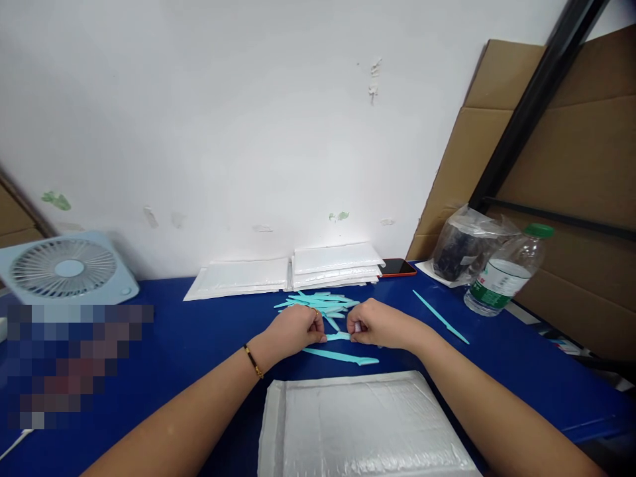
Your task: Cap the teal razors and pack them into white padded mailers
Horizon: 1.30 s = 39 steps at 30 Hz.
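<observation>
My left hand (301, 326) and my right hand (372, 324) are both closed in a pinch, one on each end of a teal eyebrow razor (338, 336) held level between them. Its ends are hidden by my fingers. Just in front lies another teal razor (338, 356), flat on the blue table. Behind my hands is a loose pile of several teal razors (318, 302). A single razor (441, 317) rests apart, to the right of my right hand. Nearest to me, below my wrists, a silvery white bubble mailer (368, 424) lies flat.
White padded mailers (243, 273) sit in stacks against the wall, with a phone (397, 267) beside them. At the right stand a green-capped water bottle (507, 271) and a dark cup in a clear bag (457, 248). A light blue fan (69, 268) is at the left.
</observation>
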Each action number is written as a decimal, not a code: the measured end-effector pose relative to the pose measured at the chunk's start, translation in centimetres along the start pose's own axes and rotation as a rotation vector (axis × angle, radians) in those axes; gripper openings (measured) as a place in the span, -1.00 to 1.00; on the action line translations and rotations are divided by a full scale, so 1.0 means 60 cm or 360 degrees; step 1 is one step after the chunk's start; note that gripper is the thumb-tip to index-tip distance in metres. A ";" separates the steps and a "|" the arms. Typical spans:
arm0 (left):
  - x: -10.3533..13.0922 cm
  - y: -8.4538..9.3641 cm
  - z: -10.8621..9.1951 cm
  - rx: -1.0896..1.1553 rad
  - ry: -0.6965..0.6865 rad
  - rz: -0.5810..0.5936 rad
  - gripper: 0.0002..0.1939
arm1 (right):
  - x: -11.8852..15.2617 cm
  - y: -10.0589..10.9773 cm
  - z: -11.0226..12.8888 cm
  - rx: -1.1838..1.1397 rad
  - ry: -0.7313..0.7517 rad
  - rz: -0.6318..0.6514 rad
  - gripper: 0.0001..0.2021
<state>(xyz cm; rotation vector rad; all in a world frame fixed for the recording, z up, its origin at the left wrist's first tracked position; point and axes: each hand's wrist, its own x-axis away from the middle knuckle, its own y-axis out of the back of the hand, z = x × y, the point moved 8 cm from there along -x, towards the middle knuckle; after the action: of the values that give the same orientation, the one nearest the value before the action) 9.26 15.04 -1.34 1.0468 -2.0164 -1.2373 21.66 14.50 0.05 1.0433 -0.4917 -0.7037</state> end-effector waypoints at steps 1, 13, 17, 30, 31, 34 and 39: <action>-0.001 -0.003 0.000 0.0000 0.0003 -0.0004 -0.83 | -0.001 0.001 0.002 0.0007 0.0009 0.0002 -0.92; 0.017 -0.009 -0.055 -0.0008 -0.0315 0.0089 -0.82 | 0.046 0.024 -0.053 0.0079 -0.0155 0.0271 -0.79; 0.009 -0.008 -0.036 -0.0042 -0.0189 0.0018 -0.86 | 0.031 0.012 -0.041 0.0086 -0.0088 0.0195 -0.83; 0.004 -0.013 -0.029 -0.0091 -0.0128 0.0024 -0.86 | 0.010 0.001 -0.009 -0.0163 0.0049 0.0134 -0.81; 0.005 -0.011 -0.030 -0.0109 -0.0131 0.0019 -0.86 | 0.008 -0.002 -0.007 -0.0163 0.0051 0.0124 -0.81; 0.010 0.017 -0.026 -0.0231 -0.0131 -0.0215 -0.64 | 0.005 0.008 -0.005 -0.0070 0.0049 -0.0045 -0.72; 0.013 0.039 0.033 -0.0330 0.0080 -0.0398 0.18 | 0.007 0.029 -0.020 0.0019 0.0075 -0.0313 -0.16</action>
<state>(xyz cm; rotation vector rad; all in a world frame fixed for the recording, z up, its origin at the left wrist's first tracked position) 6.54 16.00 -0.01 1.2401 -1.7142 -1.4956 23.23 15.47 1.11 1.1270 -0.3556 -0.8484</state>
